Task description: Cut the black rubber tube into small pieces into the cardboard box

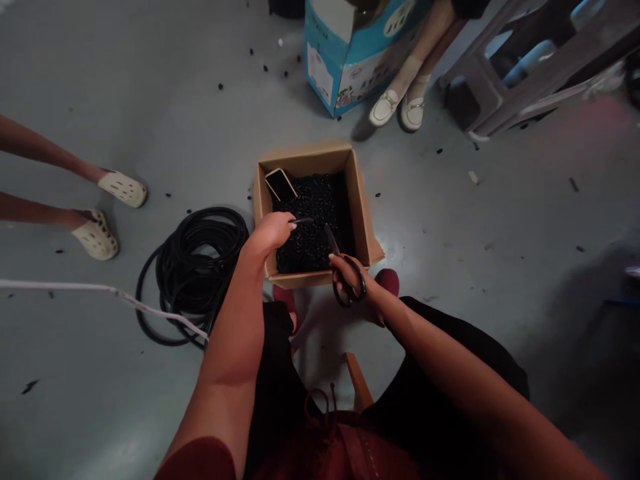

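My left hand (275,231) is closed on a length of black tubing (303,221), whose short end sticks out to the right over the box. In my right hand (347,272) is a pair of black-handled scissors (332,240), pointing up and left, with the tips a little apart from the tubing's end. Below both hands stands an open cardboard box (361,207) holding many small black pieces (320,193). A phone (281,185) with a dark screen leans in the box's far left corner. Whether the tubing runs back to the coil is hidden by my left arm.
A coil of black tubing (193,267) lies left of the box, with a pale cord (125,297) reaching it. Ahead stands a blue carton (327,67). Two other people's feet are near, at left and beyond the box. A grey plastic stool (480,100) is at upper right.
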Demonstrator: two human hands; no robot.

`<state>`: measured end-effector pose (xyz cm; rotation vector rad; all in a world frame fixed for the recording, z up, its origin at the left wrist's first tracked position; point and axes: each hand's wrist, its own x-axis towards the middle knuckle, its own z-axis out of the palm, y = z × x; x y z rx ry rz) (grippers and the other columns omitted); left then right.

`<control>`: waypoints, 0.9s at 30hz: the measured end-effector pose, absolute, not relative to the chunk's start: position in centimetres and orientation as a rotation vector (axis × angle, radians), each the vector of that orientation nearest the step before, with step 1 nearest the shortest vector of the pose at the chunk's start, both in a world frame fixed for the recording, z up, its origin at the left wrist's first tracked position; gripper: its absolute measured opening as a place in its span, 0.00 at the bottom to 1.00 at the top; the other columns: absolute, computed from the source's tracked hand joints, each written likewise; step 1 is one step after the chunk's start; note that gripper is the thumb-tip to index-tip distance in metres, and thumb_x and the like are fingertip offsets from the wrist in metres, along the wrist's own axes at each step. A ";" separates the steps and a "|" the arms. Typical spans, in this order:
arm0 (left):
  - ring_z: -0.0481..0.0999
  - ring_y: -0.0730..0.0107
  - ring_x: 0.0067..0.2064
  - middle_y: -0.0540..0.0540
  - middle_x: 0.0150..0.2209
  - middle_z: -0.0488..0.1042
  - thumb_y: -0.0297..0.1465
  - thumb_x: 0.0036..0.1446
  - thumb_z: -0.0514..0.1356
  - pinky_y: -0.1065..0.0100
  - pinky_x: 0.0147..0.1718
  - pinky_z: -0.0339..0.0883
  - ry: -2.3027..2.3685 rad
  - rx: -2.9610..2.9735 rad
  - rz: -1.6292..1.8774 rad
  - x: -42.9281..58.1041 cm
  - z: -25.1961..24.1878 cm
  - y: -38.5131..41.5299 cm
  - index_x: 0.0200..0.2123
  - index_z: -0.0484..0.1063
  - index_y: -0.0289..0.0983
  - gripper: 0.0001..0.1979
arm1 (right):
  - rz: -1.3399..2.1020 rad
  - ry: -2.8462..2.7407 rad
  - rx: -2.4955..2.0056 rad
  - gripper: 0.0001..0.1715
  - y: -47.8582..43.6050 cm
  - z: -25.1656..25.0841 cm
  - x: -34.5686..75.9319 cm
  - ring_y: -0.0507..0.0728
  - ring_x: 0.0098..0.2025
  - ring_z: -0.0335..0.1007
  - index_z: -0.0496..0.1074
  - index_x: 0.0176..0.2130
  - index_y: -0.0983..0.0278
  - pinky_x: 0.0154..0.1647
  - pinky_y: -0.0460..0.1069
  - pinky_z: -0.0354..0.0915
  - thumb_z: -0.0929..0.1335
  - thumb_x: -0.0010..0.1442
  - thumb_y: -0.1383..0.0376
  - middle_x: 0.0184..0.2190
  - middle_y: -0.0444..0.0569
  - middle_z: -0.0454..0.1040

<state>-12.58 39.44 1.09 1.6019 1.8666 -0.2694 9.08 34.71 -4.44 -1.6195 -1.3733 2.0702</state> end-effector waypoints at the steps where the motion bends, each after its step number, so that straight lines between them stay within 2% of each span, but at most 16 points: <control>1: 0.76 0.67 0.40 0.39 0.43 0.77 0.28 0.61 0.51 0.70 0.41 0.65 1.861 1.567 -0.102 -12.8 1.4 39.4 0.52 0.73 0.32 0.19 | 2.063 -1.345 -1.602 0.20 35.2 -4.1 9.0 0.50 0.15 0.61 0.63 0.34 0.63 0.16 0.44 0.58 0.60 0.62 0.49 0.17 0.41 0.65; 4: 0.72 0.75 0.30 0.43 0.38 0.76 0.28 0.60 0.52 0.72 0.35 0.64 1.784 1.403 0.269 -13.2 2.0 39.4 0.54 0.70 0.31 0.20 | 2.013 -1.287 -1.535 0.22 36.5 -2.8 9.1 0.51 0.16 0.62 0.63 0.39 0.62 0.15 0.45 0.59 0.60 0.62 0.46 0.19 0.41 0.66; 10: 0.65 0.79 0.27 0.46 0.32 0.73 0.29 0.58 0.54 0.74 0.29 0.60 1.663 1.202 0.640 -13.4 2.3 39.5 0.54 0.70 0.31 0.21 | 1.881 -1.424 -1.438 0.21 36.8 -0.7 9.6 0.51 0.29 0.69 0.64 0.41 0.62 0.29 0.47 0.66 0.61 0.62 0.48 0.32 0.47 0.71; 14: 0.63 0.80 0.26 0.48 0.30 0.71 0.29 0.57 0.55 0.75 0.28 0.58 1.555 1.148 0.723 -13.3 2.3 39.7 0.53 0.70 0.29 0.21 | 1.878 -1.510 -1.442 0.21 36.5 -0.9 9.5 0.52 0.32 0.70 0.64 0.42 0.62 0.33 0.48 0.67 0.61 0.62 0.48 0.34 0.48 0.71; 27: 0.62 0.80 0.26 0.49 0.29 0.70 0.30 0.57 0.57 0.74 0.27 0.56 1.429 1.091 0.747 -12.4 2.5 39.7 0.52 0.72 0.30 0.20 | 1.849 -1.521 -1.378 0.23 36.7 0.0 9.5 0.53 0.34 0.70 0.64 0.45 0.62 0.36 0.50 0.66 0.61 0.61 0.48 0.35 0.48 0.72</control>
